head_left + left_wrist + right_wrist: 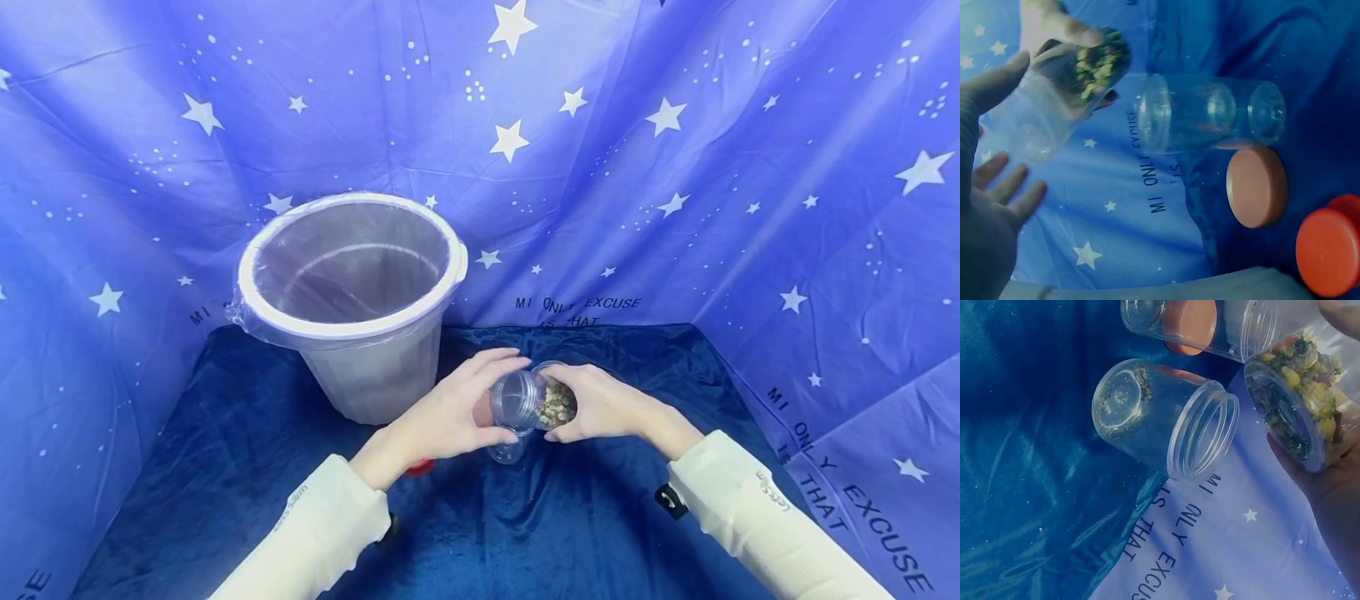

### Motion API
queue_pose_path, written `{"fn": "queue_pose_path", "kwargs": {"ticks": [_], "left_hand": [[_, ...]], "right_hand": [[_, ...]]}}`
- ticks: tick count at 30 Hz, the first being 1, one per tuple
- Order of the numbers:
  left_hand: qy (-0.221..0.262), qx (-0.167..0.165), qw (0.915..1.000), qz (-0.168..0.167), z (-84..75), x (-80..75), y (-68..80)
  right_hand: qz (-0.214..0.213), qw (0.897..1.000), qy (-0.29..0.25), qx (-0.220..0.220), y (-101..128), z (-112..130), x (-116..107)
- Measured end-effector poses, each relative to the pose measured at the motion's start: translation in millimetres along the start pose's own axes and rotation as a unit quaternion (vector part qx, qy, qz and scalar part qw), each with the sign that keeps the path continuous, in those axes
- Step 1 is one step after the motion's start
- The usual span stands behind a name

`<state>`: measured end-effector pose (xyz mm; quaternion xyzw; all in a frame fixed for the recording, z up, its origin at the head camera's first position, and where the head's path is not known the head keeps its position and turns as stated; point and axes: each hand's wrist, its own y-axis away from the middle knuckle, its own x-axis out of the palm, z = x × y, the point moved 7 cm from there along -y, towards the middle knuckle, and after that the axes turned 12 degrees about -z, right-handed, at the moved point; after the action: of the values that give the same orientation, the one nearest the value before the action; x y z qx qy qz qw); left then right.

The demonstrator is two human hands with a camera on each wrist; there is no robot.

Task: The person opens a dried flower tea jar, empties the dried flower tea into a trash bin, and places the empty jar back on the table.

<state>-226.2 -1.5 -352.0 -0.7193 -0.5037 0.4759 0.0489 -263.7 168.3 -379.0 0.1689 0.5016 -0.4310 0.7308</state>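
Cupping the filled jar (557, 406) in the right hand (600, 408), fingers curled round its base, and tipping it sideways just above the blue cloth (525, 533), in front of the lined bin (375, 375). Wrapping the left hand (450, 417) loosely round the clear jar (512, 398), thumb under and fingers arched over, and bringing it mouth to mouth with the filled one.

Judging the work as barely begun: seeing the mixed bits all sitting in the filled jar, none in the clear jar.

Catching only a sliver of 1 spare jar (507, 452) from the head view; finding it whole and empty in both wrist views. Spotting 2 lids solely at the left wrist, a pink lid (1255, 186) and a red lid (1329, 253), lying beside the spare jar.
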Motion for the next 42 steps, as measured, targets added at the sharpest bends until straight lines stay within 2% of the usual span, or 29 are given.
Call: {"fn": "queue_pose_path", "kwargs": {"ticks": [2,3,6,9,11,13,19,30,35,42], "left_hand": [[-0.035,0.076,0.9965,-0.005,-8.6,1.2,2.3],[-0.058,0.113,0.9918,-0.012,-12.6,1.7,3.6],[-0.127,0.206,0.9695,-0.036,-21.2,3.1,8.8],[-0.164,0.262,0.9494,-0.053,-23.3,5.0,12.5],[-0.164,0.281,0.9437,-0.059,-22.5,6.5,14.2],[-0.156,0.289,0.9424,-0.063,-21.6,7.1,15.4],[-0.164,0.27,0.9472,-0.057,-19.1,5.9,17.8],[-0.111,0.208,0.9705,-0.051,-15.1,2.7,11.1],[-0.095,0.16,0.9808,-0.058,-11.4,2.0,7.4],[-0.069,0.088,0.991,-0.073,-4.5,0.0,5.0]], "right_hand": [[0.004,1.0,-0.003,-0.005,0,1,0],[0.006,1.0,-0.004,-0.005,0,1,0],[0.01,1.0,-0.011,-0.005,0,2,-1],[0.011,1.0,-0.013,-0.005,0,3,-1],[0.012,1.0,-0.012,-0.004,0,3,-2],[0.015,1.0,-0.012,-0.003,0,4,-2],[0.016,1.0,-0.016,-0.011,1,6,-1],[0.011,1.0,-0.009,-0.009,1,5,-3],[0.01,1.0,-0.009,-0.009,1,5,-3],[0.01,1.0,-0.01,0.002,2,4,-4]]}}
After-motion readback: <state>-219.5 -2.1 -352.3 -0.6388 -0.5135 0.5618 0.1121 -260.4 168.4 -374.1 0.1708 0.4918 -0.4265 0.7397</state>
